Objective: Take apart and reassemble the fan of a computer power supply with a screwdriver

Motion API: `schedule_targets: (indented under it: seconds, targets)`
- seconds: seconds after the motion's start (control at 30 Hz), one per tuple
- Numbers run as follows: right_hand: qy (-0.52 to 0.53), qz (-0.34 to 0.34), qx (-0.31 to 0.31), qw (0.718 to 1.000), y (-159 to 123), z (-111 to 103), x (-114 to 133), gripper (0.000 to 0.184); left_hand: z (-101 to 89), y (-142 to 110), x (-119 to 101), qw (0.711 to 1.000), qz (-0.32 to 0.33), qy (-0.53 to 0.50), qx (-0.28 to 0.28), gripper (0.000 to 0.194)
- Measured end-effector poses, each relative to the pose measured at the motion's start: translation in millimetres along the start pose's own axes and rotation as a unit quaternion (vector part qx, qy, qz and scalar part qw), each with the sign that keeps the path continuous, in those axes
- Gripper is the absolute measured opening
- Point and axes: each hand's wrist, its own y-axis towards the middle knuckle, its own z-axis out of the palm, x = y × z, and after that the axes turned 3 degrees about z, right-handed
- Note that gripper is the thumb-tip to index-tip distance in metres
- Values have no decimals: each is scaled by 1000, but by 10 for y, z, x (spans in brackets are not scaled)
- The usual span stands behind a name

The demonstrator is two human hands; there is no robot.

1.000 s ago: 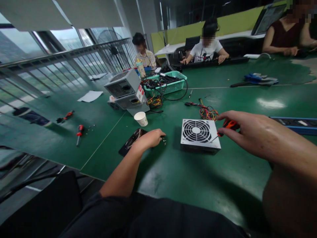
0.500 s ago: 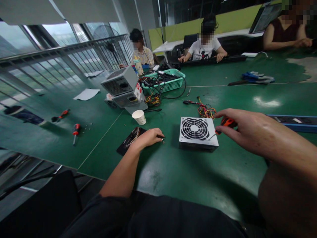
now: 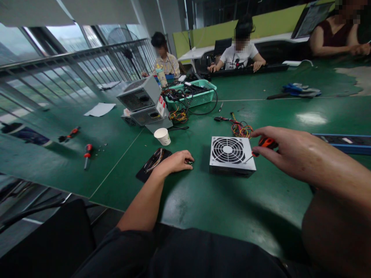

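Note:
My left hand (image 3: 181, 160) rests on the green table with its fingers curled round a few small screws (image 3: 190, 163), which show between thumb and fingertips. Held in my right hand (image 3: 286, 150) is a screwdriver with an orange-and-black handle (image 3: 268, 143), its shaft slanting down to the top right corner area of a power supply unit (image 3: 214, 159). That grey metal box lies with its fan grille facing up, and its bundle of coloured cables (image 3: 241, 129) spreads out behind it. Beside my left wrist lies a dark flat plate (image 3: 143, 175) with thin wires on top.
A paper cup (image 3: 162, 136) stands beyond my left hand. Farther back are stacked power supplies (image 3: 140, 94) and a green basket (image 3: 204, 99) of cables. More screwdrivers (image 3: 87, 154) lie left, a blue power strip (image 3: 344, 144) right. Several people sit across the table.
My left hand has slid slightly right, and its fingers have closed in round the screws. My right hand and the screwdriver have stayed in place.

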Motion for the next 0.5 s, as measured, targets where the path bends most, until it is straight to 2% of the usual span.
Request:
schedule_targets:
  seconds: [0.1,0.2,0.5]
  targets:
    - [2,-4,-1,1000,-6,0,-1,38,-8,21,-7,1000,24,16,1,19]
    - [2,-3,0,1000,-7,-4,1,38,-19,25,-27,999,29,23,0,16]
    - [24,-9,35,999,-15,-78,-43,37,12,29,-140,997,-11,69,-14,17]
